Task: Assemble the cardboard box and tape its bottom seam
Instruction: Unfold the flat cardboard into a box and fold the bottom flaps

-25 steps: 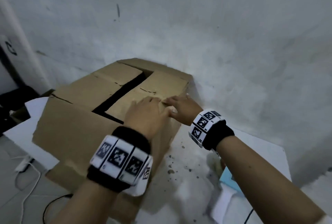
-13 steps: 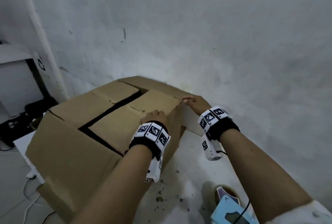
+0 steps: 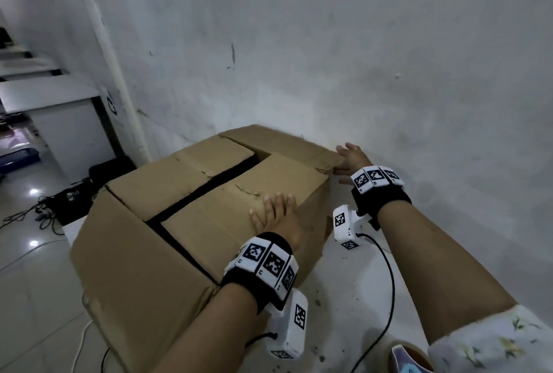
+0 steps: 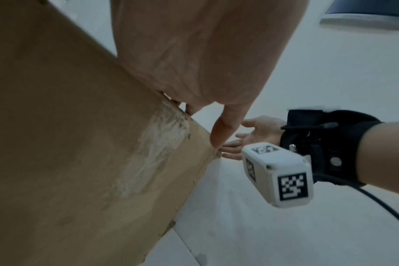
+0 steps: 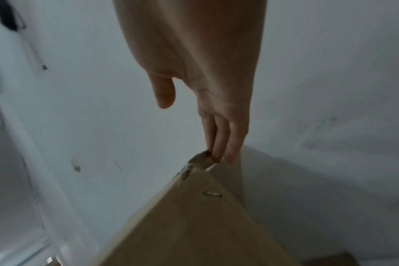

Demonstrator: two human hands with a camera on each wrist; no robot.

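Observation:
A brown cardboard box [image 3: 167, 223] stands on a white table by the wall, its top flaps folded down with a dark gap [image 3: 206, 190] between them. My left hand [image 3: 278, 217] lies flat with straight fingers on the near right flap [image 3: 239, 211]. My right hand [image 3: 350, 160] reaches the box's far right corner [image 3: 329, 164], fingers straight. In the right wrist view its fingertips [image 5: 219, 156] touch the torn corner of the box [image 5: 198, 160]. The left wrist view shows my left palm [image 4: 205, 54] on the box edge, above a torn patch [image 4: 157, 147] on the side wall.
The white wall [image 3: 359, 58] stands right behind the box. The table's bare spotted part [image 3: 353, 288] lies right of the box. A light blue object [image 3: 410, 360] sits at the bottom edge. Cables and black gear [image 3: 68, 196] lie on the tiled floor to the left.
My right hand has slid along the box edge to the far right corner. My left hand has flattened on the near flap. The camera has pulled back and up.

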